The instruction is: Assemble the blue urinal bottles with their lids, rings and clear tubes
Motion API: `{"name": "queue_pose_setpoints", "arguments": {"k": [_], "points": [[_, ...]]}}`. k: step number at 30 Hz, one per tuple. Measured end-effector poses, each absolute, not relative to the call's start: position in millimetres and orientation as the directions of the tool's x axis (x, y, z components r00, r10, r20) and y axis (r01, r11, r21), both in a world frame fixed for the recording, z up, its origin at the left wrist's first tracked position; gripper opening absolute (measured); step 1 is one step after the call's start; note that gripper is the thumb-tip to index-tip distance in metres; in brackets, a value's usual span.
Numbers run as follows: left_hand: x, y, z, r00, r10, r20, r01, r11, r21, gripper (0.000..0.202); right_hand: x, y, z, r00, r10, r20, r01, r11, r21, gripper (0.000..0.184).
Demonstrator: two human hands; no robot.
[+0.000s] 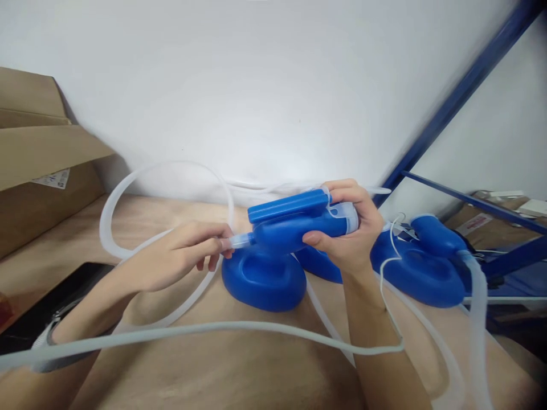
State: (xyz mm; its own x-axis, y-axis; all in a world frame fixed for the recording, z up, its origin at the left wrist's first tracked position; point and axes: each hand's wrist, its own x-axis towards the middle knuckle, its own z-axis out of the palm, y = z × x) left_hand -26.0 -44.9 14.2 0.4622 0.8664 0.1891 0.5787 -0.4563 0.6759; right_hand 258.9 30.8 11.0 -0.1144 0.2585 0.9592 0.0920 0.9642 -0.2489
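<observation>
My right hand is wrapped round the right end of a blue plastic device, holding it above the wooden table. My left hand pinches the clear tube connector at the device's left tip. A translucent white tube loops from there across the table. Below the device lies a blue rounded cup.
A second blue device with a thick clear hose lies at the right. A cardboard box stands at the left, a black object near my left forearm. A blue metal shelf frame rises at the right before a white wall.
</observation>
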Motion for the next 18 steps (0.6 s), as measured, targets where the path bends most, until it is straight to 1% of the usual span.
{"name": "queue_pose_setpoints", "arguments": {"k": [2, 4, 6, 8, 10, 11, 13, 16, 18], "points": [[-26.8, -43.5, 11.5, 0.448, 0.854, 0.266, 0.581, -0.504, 0.639, 0.034, 258.2, 29.4, 11.4, -0.115, 0.251, 0.961, 0.100, 0.966, -0.240, 0.043], [-26.3, -42.9, 6.9, 0.444, 0.817, 0.368, 0.612, -0.576, 0.542, 0.031, 258.3, 29.6, 11.1, -0.125, 0.247, 0.961, 0.122, 0.965, -0.232, 0.044], [-24.3, -43.0, 2.2, 0.452, 0.787, 0.421, 0.642, -0.614, 0.459, 0.034, 258.8, 31.1, 10.2, -0.120, 0.239, 0.964, 0.154, 0.963, -0.220, 0.044], [-21.0, -43.3, -0.8, 0.454, 0.801, 0.390, 0.664, -0.596, 0.452, 0.038, 259.2, 33.0, 9.0, -0.102, 0.232, 0.967, 0.171, 0.962, -0.213, 0.041], [-16.9, -43.0, -1.7, 0.454, 0.824, 0.339, 0.681, -0.566, 0.465, 0.040, 258.8, 34.2, 7.9, -0.086, 0.231, 0.969, 0.163, 0.963, -0.215, 0.038], [-14.8, -42.4, -1.9, 0.452, 0.827, 0.334, 0.694, -0.561, 0.452, 0.040, 258.2, 34.5, 7.4, -0.083, 0.234, 0.969, 0.153, 0.964, -0.219, 0.037], [-11.3, -40.5, -3.1, 0.454, 0.809, 0.373, 0.732, -0.577, 0.362, 0.038, 256.8, 34.8, 6.6, -0.077, 0.243, 0.967, 0.136, 0.963, -0.231, 0.037], [-8.3, -38.0, -8.1, 0.451, 0.751, 0.483, 0.795, -0.584, 0.165, 0.043, 254.6, 35.4, 5.5, -0.054, 0.279, 0.959, 0.120, 0.955, -0.271, 0.037], [-7.7, -37.8, -11.3, 0.449, 0.711, 0.542, 0.809, -0.580, 0.092, 0.047, 253.2, 35.8, 4.5, -0.045, 0.319, 0.947, 0.107, 0.944, -0.313, 0.038]]}}
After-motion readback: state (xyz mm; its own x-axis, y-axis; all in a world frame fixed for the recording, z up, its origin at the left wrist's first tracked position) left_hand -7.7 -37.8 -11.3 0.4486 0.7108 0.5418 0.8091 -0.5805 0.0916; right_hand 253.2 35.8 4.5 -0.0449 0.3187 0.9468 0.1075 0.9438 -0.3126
